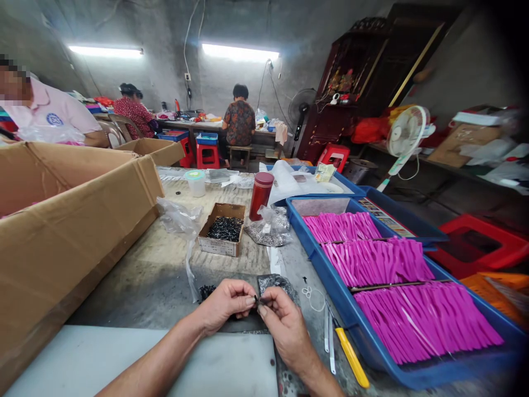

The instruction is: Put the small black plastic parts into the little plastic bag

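My left hand (229, 303) and my right hand (285, 322) meet over the near edge of the workbench, thumbs and fingertips pinched together. Between them is a small black part (257, 299), too small and covered to name. Behind my right hand lies a dark plastic bag (276, 284). A pile of small black pieces (206, 292) shows just beyond my left hand. Farther back, a small cardboard box (219, 246) holds many tiny black parts (225, 227). A white board (198, 358) lies under my left forearm.
A blue tray (300, 234) with rows of magenta strips (430, 314) flanks my right side. Near it lie a yellow-handled tool (351, 357) and thin metal strips (329, 336). A large carton (82, 242) stands left. A red canister (261, 196) stands behind; several people sit farther off.
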The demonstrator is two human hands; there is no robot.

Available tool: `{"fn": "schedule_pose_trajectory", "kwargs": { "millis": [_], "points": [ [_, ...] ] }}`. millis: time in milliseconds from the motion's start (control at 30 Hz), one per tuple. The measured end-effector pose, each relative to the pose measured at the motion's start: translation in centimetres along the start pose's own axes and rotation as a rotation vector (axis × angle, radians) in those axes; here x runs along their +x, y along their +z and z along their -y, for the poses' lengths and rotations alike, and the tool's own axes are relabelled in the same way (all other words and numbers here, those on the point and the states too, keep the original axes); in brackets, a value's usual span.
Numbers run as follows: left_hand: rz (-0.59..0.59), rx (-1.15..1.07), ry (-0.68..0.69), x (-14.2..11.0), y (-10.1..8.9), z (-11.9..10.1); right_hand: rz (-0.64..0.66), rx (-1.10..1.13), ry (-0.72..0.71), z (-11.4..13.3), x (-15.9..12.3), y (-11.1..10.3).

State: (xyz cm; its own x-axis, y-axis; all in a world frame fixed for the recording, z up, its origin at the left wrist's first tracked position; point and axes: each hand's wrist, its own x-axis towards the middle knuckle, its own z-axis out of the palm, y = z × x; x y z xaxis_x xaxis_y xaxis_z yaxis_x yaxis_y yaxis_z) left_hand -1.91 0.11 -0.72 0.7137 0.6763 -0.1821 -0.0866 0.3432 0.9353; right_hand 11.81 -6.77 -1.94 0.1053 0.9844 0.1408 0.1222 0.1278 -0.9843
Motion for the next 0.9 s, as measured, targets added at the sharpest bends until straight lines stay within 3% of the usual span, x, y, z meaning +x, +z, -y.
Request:
{"fn": "schedule_pose_trajectory", "kwargs": {
  "millis": [467,900],
  "points": [
    [-0.005,0.048,0.046,-0.1,0.3,-0.2,0.017,0.431,0.152,1.2,0.4,0.3],
    [0.009,0.242,0.096,-0.1,0.3,-0.6,0.027,0.291,0.142,0.8,0.3,-0.1]
  ]
}}
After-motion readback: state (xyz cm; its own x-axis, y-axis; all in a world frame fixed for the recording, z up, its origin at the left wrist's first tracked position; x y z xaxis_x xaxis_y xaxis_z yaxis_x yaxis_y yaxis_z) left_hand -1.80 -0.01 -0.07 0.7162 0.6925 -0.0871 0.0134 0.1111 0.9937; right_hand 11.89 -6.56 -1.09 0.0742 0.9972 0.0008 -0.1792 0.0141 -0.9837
